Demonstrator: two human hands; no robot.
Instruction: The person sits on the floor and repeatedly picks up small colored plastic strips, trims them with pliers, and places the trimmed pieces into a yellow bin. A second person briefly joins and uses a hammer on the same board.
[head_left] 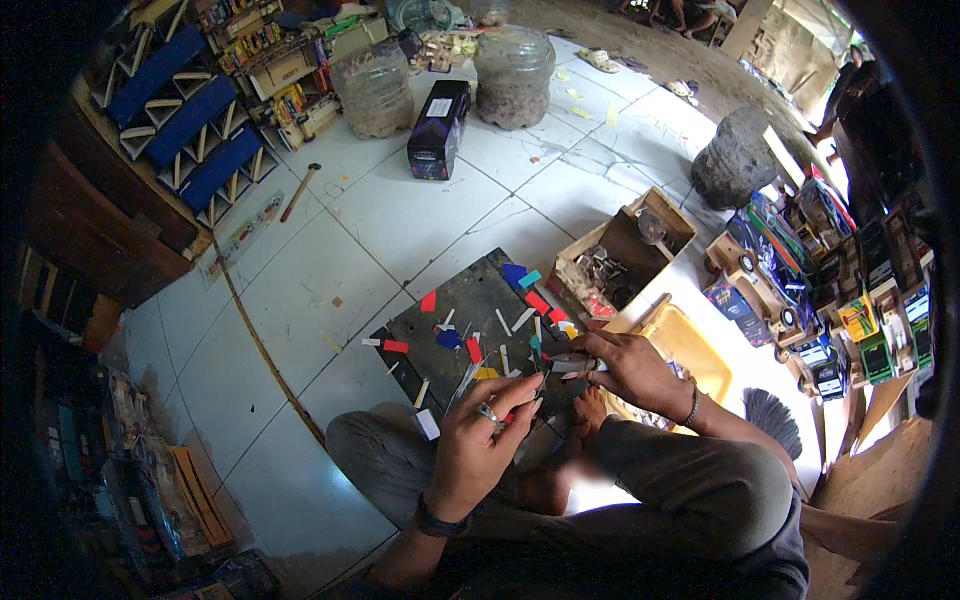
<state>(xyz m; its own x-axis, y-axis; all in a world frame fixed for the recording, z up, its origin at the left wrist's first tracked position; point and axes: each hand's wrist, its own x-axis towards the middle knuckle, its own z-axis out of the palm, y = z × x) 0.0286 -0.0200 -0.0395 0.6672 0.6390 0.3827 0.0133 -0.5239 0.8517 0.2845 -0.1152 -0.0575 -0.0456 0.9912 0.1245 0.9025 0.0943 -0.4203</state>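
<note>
I sit cross-legged on a white tiled floor. My left hand [480, 440], with a ring and a dark wristband, pinches a thin pale strip [466, 380] that slants up from its fingers. My right hand [625, 368], wearing a bracelet, grips a small grey tool [570, 365] whose tip meets the strip near my left fingertips. Both hands hover over the near edge of a dark board [470, 300] littered with small red, blue, white and yellow scraps.
A wooden box [680, 222] of small parts and a yellow tray [700, 350] lie right of the board. Painted toy trucks [850, 310] crowd the far right. A hammer [300, 190], dark box [438, 130], two plastic jars [512, 75] and a stone [735, 158] sit beyond.
</note>
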